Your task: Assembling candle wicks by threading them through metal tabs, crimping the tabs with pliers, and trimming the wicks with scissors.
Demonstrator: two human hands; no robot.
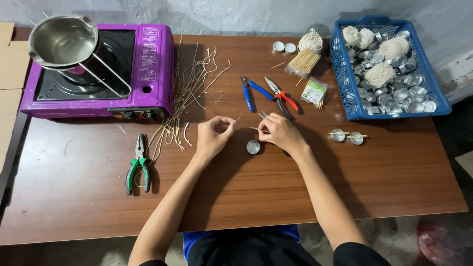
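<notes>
Both hands pinch a thin wick (pixel 245 127) stretched between them: the left hand (pixel 213 136) holds one end, the right hand (pixel 280 133) the other, its fingers hiding a small tool. A small metal cup (pixel 253 147) sits on the table (pixel 74 197) just below them.

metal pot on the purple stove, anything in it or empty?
Empty. The metal pot on the purple stove shows only a bare, shiny inside down to its bottom.
</notes>
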